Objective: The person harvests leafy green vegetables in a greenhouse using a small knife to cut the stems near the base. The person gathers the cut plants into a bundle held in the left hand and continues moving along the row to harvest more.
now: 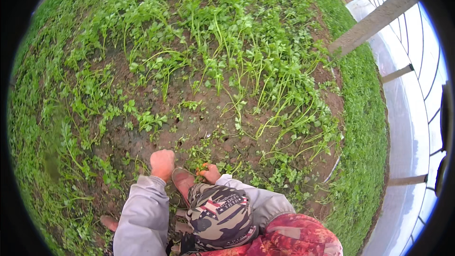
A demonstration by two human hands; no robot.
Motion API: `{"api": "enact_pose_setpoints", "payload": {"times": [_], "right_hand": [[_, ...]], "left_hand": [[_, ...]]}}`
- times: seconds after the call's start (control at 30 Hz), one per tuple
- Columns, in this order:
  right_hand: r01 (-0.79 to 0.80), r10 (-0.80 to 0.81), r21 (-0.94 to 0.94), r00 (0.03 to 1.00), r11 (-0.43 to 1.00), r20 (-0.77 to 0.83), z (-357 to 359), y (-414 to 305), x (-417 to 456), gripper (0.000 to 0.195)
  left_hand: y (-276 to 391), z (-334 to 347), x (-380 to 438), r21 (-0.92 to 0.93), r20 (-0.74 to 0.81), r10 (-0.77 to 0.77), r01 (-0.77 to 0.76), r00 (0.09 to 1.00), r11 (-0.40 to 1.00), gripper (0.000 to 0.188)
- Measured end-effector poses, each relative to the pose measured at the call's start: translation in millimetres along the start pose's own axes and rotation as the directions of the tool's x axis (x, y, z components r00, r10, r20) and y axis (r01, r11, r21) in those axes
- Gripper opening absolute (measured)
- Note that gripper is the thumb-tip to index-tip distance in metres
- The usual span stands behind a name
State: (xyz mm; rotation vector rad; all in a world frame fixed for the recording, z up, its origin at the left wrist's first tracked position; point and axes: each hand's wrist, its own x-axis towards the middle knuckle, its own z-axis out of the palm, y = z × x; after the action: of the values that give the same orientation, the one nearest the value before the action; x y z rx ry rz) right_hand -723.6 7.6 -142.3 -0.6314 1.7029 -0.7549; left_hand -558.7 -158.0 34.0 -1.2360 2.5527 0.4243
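Note:
My left hand (162, 164) is curled into a fist just above the soil, beside the toe of a reddish-brown shoe (183, 181). Its fingers are turned away, so whatever may be inside them is hidden. On the other side of the shoe, my right hand (211, 174) reaches down among small leafy green plants (199, 156). Bright orange coverings or pieces show at its fingertips; I cannot tell which, nor whether the fingers grip a stem. Ahead stand taller celery-like plants (217, 67) with long pale stems, some leaning over.
A camouflage cap (220, 217) covers part of the lower view. Bare soil (192, 128) with small holes lies before my hands. At right, a thick post (373, 21) rises near a white hose or pipe (333, 169), another green strip (362, 121) and plastic greenhouse sheeting (408, 131).

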Motion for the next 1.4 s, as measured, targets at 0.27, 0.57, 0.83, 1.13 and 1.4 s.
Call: {"api": "enact_pose_setpoints", "payload": {"times": [0.27,0.57,0.83,1.13,1.4], "right_hand": [[0.283,-0.279,-0.406,0.958,0.869,0.07,-48,13,-10,0.03],[0.12,-0.331,-0.665,0.922,0.737,-0.2,-160,-66,-132,0.036],[-0.28,-0.532,-0.781,0.601,0.558,-0.596,-375,-112,-270,0.03],[-0.691,0.005,-0.312,0.416,0.651,-0.91,-492,-60,-299,0.07],[-0.554,-0.14,-0.602,0.658,0.575,-0.74,-446,-86,-199,0.053]], "left_hand": [[1,54,-52,0.176,0.055,0.314,-0.319,0.948,0.931,0.012],[4,-59,-63,0.207,0.005,0.203,-0.2,0.979,0.958,0.014],[-73,-72,-114,0.21,-0.238,0.064,-0.013,0.969,0.978,0.01],[-140,-52,-178,0.115,-0.33,-0.095,0.14,0.939,0.984,0.012],[-167,-102,-242,-0.022,-0.297,-0.402,0.415,0.866,0.91,0.012]]}}
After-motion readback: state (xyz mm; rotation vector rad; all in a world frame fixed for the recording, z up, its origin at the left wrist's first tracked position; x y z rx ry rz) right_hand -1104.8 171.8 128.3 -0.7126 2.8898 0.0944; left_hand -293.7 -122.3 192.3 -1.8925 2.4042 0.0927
